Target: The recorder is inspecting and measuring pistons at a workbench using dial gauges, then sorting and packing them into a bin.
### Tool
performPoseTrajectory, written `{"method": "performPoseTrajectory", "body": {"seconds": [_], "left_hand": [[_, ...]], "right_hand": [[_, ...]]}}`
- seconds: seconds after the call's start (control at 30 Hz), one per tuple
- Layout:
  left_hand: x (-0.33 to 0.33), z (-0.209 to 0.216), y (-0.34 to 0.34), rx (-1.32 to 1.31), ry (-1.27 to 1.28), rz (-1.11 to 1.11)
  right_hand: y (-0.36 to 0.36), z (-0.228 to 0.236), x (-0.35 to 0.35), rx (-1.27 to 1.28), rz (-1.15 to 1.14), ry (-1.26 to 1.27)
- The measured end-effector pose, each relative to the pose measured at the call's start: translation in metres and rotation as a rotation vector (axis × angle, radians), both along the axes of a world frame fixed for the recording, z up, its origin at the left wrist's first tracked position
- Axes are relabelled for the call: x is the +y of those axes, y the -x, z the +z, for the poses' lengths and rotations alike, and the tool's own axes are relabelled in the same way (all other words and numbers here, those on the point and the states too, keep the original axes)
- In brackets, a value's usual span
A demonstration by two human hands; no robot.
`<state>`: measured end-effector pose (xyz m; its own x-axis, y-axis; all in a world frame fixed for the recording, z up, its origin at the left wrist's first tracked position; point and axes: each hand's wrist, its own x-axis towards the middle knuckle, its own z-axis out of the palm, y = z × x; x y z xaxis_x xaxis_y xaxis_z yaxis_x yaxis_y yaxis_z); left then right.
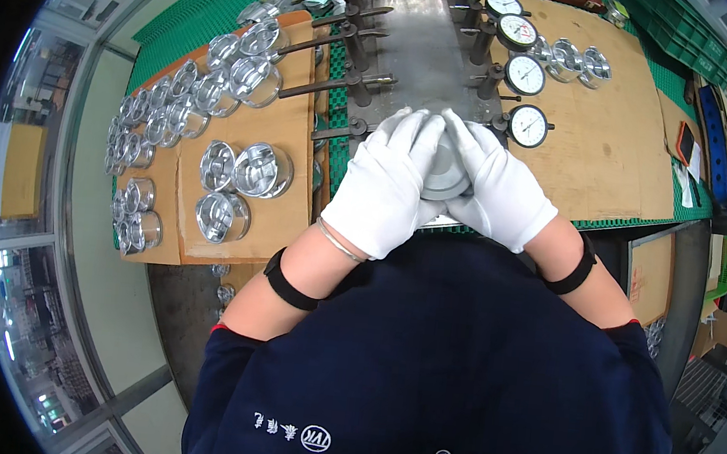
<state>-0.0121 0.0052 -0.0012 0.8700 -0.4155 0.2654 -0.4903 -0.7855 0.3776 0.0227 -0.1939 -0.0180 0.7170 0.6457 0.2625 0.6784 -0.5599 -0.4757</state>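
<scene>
Both my hands wear white gloves and meet at the near end of a grey metal plate point(417, 31). Between them is a round grey metal piston point(448, 176). My left hand point(390, 181) wraps round its left side, and my right hand point(504, 190) closes on its right side. The fingertips come close together at the piston's far edge and cover part of it. I cannot tell whether the piston rests on the plate. Just beyond my right hand is a white-faced dial gauge point(528, 126), the nearest in a row of several on stands.
Many shiny pistons point(255, 81) stand on cardboard point(281, 219) at the left. Metal stands with rods point(355, 86) line the plate's left side. Three pistons point(565, 61) sit on the right-hand cardboard point(615, 155). A green crate point(687, 48) and a phone point(685, 142) lie farther right.
</scene>
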Motion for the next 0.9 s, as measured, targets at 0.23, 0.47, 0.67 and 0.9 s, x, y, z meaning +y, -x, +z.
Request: {"method": "performPoseTrajectory", "body": {"seconds": [0.23, 0.47, 0.67, 0.9], "left_hand": [[0.002, -0.003, -0.024, 0.045, -0.038, 0.032], [0.002, -0.011, -0.044, 0.1, 0.102, -0.043], [0.003, -0.018, -0.054, 0.026, 0.16, -0.084], [0.001, -0.016, -0.053, 0.045, 0.184, -0.06]], "right_hand": [[0.015, 0.022, -0.015, 1.235, -0.235, -0.32], [0.016, 0.005, -0.009, 1.35, -0.292, -0.52], [0.014, 0.0, -0.009, 1.274, -0.259, -0.56], [0.013, -0.011, -0.009, 1.146, -0.207, -0.566]]}}
